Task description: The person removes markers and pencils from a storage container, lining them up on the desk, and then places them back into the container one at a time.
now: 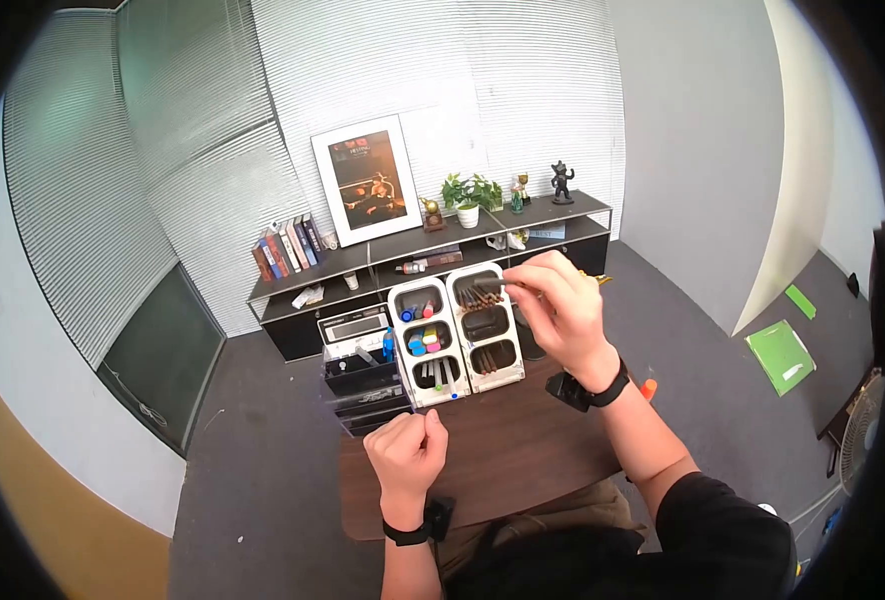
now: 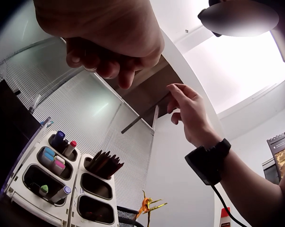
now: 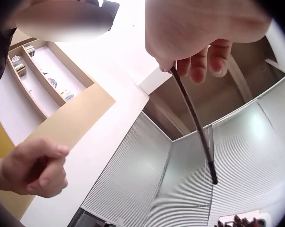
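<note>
My right hand point(image 1: 563, 305) is raised over the right side of a white organizer point(image 1: 390, 305), pinching a thin dark pencil point(image 3: 192, 111) near one end between thumb and fingertips. In the right wrist view the pencil slants down from the fingers. A bundle of similar pencils point(image 2: 104, 164) stands in the organizer's top right compartment. More dark sticks point(image 1: 486, 362) lie in the lower right one. My left hand point(image 1: 407, 452) hovers in front of the organizer with loosely curled fingers, holding nothing.
Markers point(image 2: 60, 138) and highlighters point(image 1: 425, 342) fill the organizer's left column. A dark file holder point(image 1: 363, 380) stands left of it on the brown table point(image 1: 503, 450). Behind is a low shelf point(image 1: 393, 252) with books, a framed poster point(image 1: 368, 180) and a plant point(image 1: 470, 200).
</note>
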Motion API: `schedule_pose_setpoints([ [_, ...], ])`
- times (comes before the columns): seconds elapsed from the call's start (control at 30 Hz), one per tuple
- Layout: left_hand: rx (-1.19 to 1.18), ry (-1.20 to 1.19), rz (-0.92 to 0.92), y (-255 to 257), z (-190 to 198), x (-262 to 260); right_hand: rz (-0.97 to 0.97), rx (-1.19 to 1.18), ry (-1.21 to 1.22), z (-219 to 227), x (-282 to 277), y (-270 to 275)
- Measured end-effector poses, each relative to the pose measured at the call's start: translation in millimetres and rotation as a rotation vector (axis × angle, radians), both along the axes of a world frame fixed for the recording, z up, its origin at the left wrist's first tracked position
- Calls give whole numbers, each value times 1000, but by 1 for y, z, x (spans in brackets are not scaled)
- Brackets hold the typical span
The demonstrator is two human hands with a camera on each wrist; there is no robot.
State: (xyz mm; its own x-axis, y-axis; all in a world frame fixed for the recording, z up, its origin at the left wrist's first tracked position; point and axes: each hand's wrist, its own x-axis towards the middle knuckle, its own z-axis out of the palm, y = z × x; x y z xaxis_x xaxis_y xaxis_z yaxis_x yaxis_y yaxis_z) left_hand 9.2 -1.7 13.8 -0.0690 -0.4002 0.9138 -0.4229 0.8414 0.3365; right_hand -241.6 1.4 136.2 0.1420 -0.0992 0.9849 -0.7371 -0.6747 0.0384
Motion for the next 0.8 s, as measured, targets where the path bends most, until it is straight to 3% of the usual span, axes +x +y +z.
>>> schedule_pose_setpoints([
  [0.27,-36,-24,13,2,4,-3,-96,155,53,-58,-14,-57],
  [0.57,11,-37,-15,-1,-6,-5,-157,246,131,-77,-19,-68],
  [0.8,12,-31,-28,-2,-8,-9,-184,174,127,-85,-24,-63],
])
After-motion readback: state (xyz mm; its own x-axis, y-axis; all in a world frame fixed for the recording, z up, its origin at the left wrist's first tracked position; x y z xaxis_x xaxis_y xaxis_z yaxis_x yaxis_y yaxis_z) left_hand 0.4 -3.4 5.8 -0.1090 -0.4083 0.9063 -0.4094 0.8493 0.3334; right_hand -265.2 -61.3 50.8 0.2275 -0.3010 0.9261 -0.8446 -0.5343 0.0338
